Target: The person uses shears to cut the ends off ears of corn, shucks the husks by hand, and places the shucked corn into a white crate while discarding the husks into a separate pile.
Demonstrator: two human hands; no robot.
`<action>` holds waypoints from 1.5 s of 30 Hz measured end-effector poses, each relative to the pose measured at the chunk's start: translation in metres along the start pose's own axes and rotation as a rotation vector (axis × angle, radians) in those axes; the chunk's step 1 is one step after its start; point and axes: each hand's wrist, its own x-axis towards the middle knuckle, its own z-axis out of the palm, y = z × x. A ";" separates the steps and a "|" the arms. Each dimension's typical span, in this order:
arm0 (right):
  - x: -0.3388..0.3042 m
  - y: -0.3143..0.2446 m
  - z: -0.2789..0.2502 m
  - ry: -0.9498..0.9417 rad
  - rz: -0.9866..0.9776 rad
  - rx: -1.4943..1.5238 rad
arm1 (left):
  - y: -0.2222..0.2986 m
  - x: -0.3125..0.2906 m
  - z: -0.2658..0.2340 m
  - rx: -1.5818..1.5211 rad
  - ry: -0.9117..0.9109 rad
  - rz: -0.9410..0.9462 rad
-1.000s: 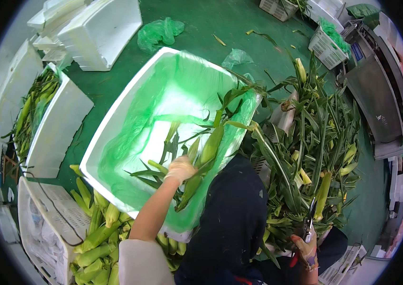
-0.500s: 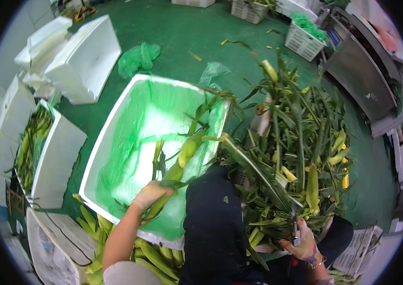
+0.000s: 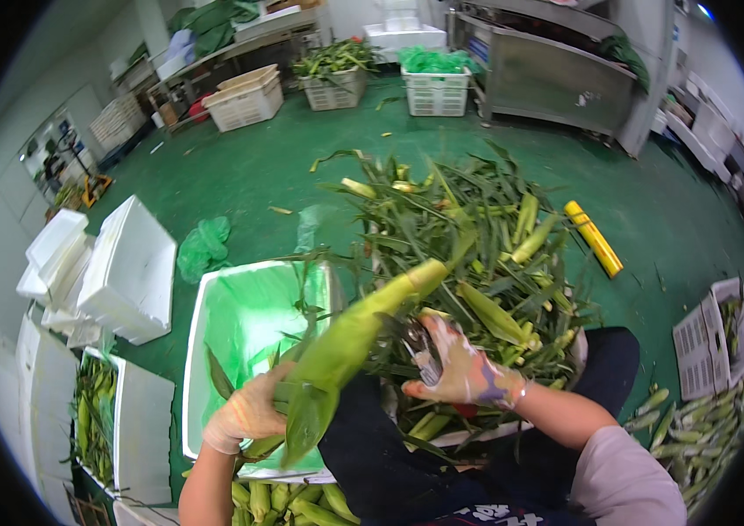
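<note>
My left hand is closed round the lower part of an ear of corn in its green husk, held slanting up and to the right over my knee. In my right hand is a metal tool that looks like pruning shears, close beside the ear; its working end is partly hidden. Beyond that hand lies a big heap of corn ears and leaves. A white foam box lined with green plastic film stands behind my left hand. Husked-green ears lie below it, by my lap.
Foam boxes stand at the left, one holding corn. A yellow roll lies right of the heap. White crates line the back near a steel counter. More ears and a tipped crate are at right.
The ear in my left hand has come up and right, out of the foam box. My right hand with the shears has moved up and left toward it. The view has tilted up.
</note>
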 end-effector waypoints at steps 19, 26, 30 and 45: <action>-0.065 0.063 -0.104 0.222 0.082 -0.131 | 0.153 0.161 0.009 0.689 -0.513 -0.036; -0.057 0.132 -0.047 0.515 0.244 0.249 | 0.231 0.232 0.081 1.136 0.302 0.881; -0.065 0.144 -0.031 0.616 0.428 0.989 | 0.178 0.245 0.119 0.640 0.545 0.186; -0.067 0.086 -0.018 0.568 0.103 0.115 | 0.063 0.234 0.163 -1.280 0.265 0.141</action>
